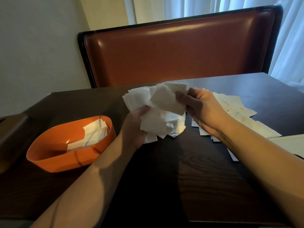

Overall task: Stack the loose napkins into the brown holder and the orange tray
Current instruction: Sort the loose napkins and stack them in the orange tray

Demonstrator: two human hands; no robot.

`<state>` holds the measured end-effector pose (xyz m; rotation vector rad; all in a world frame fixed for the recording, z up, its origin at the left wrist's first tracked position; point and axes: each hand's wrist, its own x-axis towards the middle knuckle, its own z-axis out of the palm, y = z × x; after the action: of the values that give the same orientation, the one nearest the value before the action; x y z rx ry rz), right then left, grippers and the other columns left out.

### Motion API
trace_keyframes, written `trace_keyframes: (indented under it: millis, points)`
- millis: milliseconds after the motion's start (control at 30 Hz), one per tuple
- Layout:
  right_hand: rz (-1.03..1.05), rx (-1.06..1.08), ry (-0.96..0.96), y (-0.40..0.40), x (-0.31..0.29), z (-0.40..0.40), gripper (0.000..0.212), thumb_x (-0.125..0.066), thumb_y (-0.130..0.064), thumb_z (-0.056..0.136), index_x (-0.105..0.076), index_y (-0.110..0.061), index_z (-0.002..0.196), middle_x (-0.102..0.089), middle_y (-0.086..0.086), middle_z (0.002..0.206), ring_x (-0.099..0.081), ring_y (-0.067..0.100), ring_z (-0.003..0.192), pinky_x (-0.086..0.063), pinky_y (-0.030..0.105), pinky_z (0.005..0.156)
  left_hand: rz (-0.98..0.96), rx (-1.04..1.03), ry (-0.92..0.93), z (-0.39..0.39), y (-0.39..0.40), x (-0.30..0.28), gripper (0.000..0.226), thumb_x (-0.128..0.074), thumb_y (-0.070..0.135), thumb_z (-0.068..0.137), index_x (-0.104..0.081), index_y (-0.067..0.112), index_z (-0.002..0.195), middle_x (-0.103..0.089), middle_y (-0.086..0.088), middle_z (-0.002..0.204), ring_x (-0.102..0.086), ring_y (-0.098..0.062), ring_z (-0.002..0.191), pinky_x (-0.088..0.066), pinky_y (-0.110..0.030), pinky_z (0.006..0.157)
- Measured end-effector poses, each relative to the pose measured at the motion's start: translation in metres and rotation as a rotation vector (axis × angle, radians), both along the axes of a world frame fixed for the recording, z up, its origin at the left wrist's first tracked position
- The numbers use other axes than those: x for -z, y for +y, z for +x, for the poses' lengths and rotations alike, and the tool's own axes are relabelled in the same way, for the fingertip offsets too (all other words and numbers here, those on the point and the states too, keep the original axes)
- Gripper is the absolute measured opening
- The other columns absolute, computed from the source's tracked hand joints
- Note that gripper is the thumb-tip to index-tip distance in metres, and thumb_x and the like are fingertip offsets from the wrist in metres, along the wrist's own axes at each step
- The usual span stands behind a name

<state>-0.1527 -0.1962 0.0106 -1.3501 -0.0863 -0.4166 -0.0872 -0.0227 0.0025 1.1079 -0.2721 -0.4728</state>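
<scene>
Though the table (164, 170) is the biggest thing here, dark wood running from the near edge to the far bench (179, 51), the work sits in its middle. At the near left stands the orange tray (49, 162), with a few white napkins lying flat against its far right wall. Left of it, at the frame's edge, is a dark brown block, probably the holder (11, 134), though too little shows to be sure.

On the right, a spread of loose napkins (233, 106) lies fanned over the table, from mid-table toward the right edge. Between the hands is a ragged bunch (158, 109), its sheets skewed at different angles and its lower edge resting on or just above the wood.

The left hand (134, 129) grips the bunch from the near left side, thumb curled over the top sheets. The right hand (202, 106) pinches one napkin at the bunch's far right, fingers curled on it.

These sheets look very light, soft and limp; they will slide on each other and crease if squeezed. A firm pinch across the whole thickness, thumb on top and fingers beneath, near the middle of an edge, should keep them together. Tapping the edges square on the table first would likely help them sit flat in the tray.
</scene>
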Motion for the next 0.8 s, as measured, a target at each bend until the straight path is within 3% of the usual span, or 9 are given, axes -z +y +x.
trace_keyframes:
  millis: [100,233,433,633,800]
  points:
    - [0.092,-0.051,0.015,-0.004,0.0,0.002,0.035,-0.058,-0.011,0.094,-0.061,-0.001,0.128,-0.067,0.017,0.124,-0.063,0.029,0.116,-0.054,0.034,0.098,-0.015,-0.046,0.037,0.0,0.0,-0.001,0.01,-0.051,0.012,0.099,-0.059,0.017,0.096,-0.075,0.003,0.07,-0.073,-0.013,0.066,-0.055,-0.043,0.077]
    - [0.11,-0.067,0.031,-0.009,-0.001,0.002,0.031,-0.053,-0.007,0.098,-0.063,-0.004,0.127,-0.068,0.015,0.124,-0.063,0.025,0.114,-0.053,0.035,0.099,0.017,-0.087,0.07,0.003,0.0,0.0,0.007,-0.055,0.014,0.097,-0.057,0.019,0.101,-0.075,0.004,0.071,-0.073,-0.013,0.066,-0.058,-0.039,0.068]
    - [0.106,-0.129,0.08,-0.008,0.004,0.005,0.034,-0.054,-0.008,0.096,-0.059,0.001,0.128,-0.063,0.02,0.128,-0.063,0.025,0.112,-0.054,0.033,0.098,0.021,-0.069,0.036,0.001,-0.001,-0.002,0.008,-0.053,0.015,0.099,-0.057,0.02,0.094,-0.073,0.006,0.065,-0.071,-0.01,0.06,-0.056,-0.04,0.076]
    - [0.105,-0.165,0.094,-0.015,0.003,0.005,0.029,-0.05,-0.008,0.096,-0.062,-0.007,0.122,-0.071,0.006,0.111,-0.067,0.013,0.098,-0.054,0.023,0.079,0.013,-0.095,0.027,0.004,0.0,-0.002,0.007,-0.057,0.016,0.096,-0.06,0.02,0.101,-0.072,-0.002,0.089,-0.069,-0.021,0.086,-0.055,-0.047,0.086]
    - [0.113,-0.123,0.093,-0.015,0.008,0.009,0.032,-0.049,-0.006,0.1,-0.06,-0.001,0.129,-0.066,0.016,0.122,-0.063,0.02,0.105,-0.056,0.025,0.085,0.039,-0.081,-0.044,0.003,0.0,0.001,0.01,-0.051,0.014,0.1,-0.059,0.017,0.095,-0.073,0.006,0.067,-0.07,-0.012,0.066,-0.058,-0.031,0.063]
